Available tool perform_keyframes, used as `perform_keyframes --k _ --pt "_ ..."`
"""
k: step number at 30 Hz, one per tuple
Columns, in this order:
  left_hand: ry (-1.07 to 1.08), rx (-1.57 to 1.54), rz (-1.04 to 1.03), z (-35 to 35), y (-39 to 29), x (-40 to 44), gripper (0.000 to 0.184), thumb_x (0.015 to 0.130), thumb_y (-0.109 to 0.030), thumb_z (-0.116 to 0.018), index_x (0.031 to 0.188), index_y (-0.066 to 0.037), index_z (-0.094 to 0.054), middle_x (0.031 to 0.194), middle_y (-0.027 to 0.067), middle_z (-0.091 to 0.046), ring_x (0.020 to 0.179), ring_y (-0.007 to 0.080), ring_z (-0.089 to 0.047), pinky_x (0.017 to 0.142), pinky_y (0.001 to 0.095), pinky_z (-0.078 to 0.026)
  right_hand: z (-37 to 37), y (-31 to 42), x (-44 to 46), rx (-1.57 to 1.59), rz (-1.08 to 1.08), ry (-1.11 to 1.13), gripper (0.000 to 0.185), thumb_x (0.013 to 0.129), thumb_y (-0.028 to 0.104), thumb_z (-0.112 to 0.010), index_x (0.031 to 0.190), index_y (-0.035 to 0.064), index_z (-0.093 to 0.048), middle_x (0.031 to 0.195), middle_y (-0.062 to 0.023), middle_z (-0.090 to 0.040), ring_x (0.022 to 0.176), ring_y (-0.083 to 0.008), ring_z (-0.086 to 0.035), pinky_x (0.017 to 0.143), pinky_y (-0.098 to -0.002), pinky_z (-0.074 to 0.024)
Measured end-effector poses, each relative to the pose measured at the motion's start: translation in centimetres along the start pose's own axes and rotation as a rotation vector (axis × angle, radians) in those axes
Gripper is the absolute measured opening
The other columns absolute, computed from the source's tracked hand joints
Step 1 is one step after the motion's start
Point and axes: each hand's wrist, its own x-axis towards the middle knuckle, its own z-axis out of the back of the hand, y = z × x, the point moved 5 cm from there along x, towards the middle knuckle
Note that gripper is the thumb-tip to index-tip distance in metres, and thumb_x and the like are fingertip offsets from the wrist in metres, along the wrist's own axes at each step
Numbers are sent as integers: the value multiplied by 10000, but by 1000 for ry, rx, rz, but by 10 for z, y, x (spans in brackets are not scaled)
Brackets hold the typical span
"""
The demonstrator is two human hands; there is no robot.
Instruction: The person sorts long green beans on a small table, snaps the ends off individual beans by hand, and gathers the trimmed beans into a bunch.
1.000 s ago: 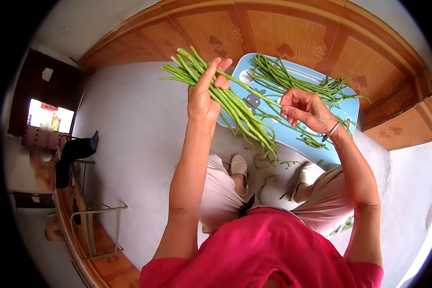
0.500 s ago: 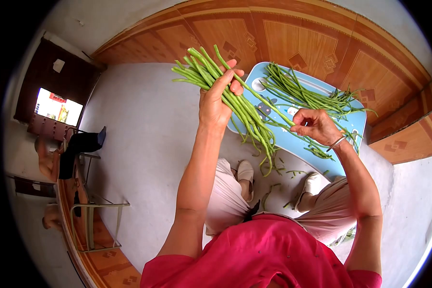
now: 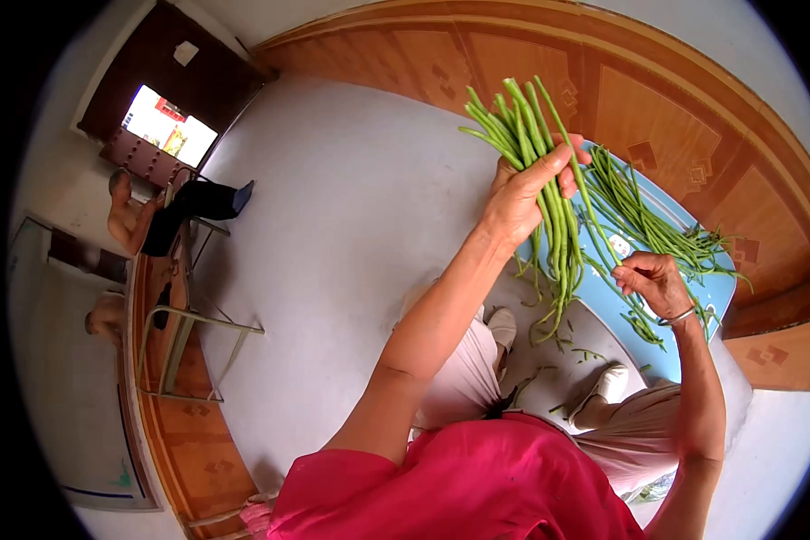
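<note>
My left hand (image 3: 517, 200) is closed around a bunch of long green beans (image 3: 560, 236), whose ends stick up above the fingers and whose tails hang below. One single long bean (image 3: 592, 209) runs from that grip down to my right hand (image 3: 659, 283), which pinches its lower end between thumb and fingers. Beneath and beyond the hands stands a low blue table (image 3: 594, 295) with cartoon prints. A pile of long beans (image 3: 661, 229) lies along its far side, and short bean pieces (image 3: 643, 329) lie near its front edge.
Bean scraps (image 3: 587, 354) are scattered on the grey floor (image 3: 333, 216) by my shoes (image 3: 612, 382). A wood-patterned tiled wall (image 3: 693, 135) runs behind the table. At left a person (image 3: 135, 216) sits near a metal-framed chair (image 3: 216, 337) and a doorway.
The view has swung, so everything sits differently in frame. The bunch is held more upright, and the single bean slants more steeply down to my right hand. Both grips stay closed.
</note>
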Motion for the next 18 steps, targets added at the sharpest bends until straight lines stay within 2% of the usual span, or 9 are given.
perform_keyframes --k 3,7,10,15,16,18 --pt "23 28 5 -3 -1 -1 226 879 -165 -643 1051 -21 -619 901 85 -620 665 88 -526 587 249 -443 2 -7 3 44 14 -2 176 873 133 -648 805 -29 -660 695 -43 -600 581 -80 -546 540 -216 -462" --pt "-50 92 3 1 -5 -1 169 873 -198 -654 932 -43 -619 794 49 -594 631 99 -527 565 255 -444 -1 -7 4 37 -22 48 188 894 155 -624 839 -21 -664 679 -34 -602 586 -74 -543 549 -213 -463" --pt "-56 47 -74 9 -12 0 178 887 -222 -635 897 -49 -594 801 42 -590 655 102 -522 590 257 -450 -5 -9 8 28 -69 93 204 901 163 -616 867 -31 -667 677 -38 -607 583 -73 -538 551 -215 -460" --pt "-127 -84 -133 28 -38 -1 158 893 -199 -627 932 -53 -582 827 31 -570 677 95 -490 626 265 -445 8 -60 20 -203 -39 210 184 898 119 -602 908 -53 -665 665 -57 -618 592 -105 -553 577 -254 -474" --pt "-133 -98 -132 33 -42 -2 145 911 -194 -601 937 -54 -576 837 26 -560 694 91 -480 640 254 -433 14 -77 22 -170 -106 184 161 895 90 -586 899 -48 -667 671 -61 -626 600 -106 -559 586 -257 -481" --pt "-73 -114 -162 40 -49 -2 147 951 -195 -531 976 -52 -550 833 9 -525 721 89 -455 677 246 -412 24 -91 28 -347 -86 161 160 870 108 -569 881 -7 -680 668 -85 -650 604 -154 -621 591 -283 -497"
